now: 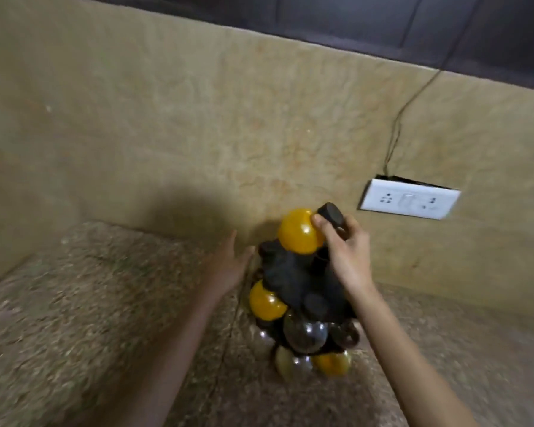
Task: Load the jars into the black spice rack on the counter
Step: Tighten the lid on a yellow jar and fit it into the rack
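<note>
Two bare forearms reach from the bottom edge toward the black spice rack (293, 278), which stands on the speckled stone worktop (105, 303) against the beige wall. Everything is somewhat blurred.

The right hand (346, 257) curls around a black-capped jar (332, 215) at the rack's top, touching a yellow jar (298, 231) seated there. The left hand (228, 266) is flat with straight fingers, just beside the rack's left side; contact is unclear.

Lower in the rack sit another yellow jar (264, 302), a clear jar (304, 332) and an amber jar (332, 363). A white wall socket (409, 200) lies right of the rack.
</note>
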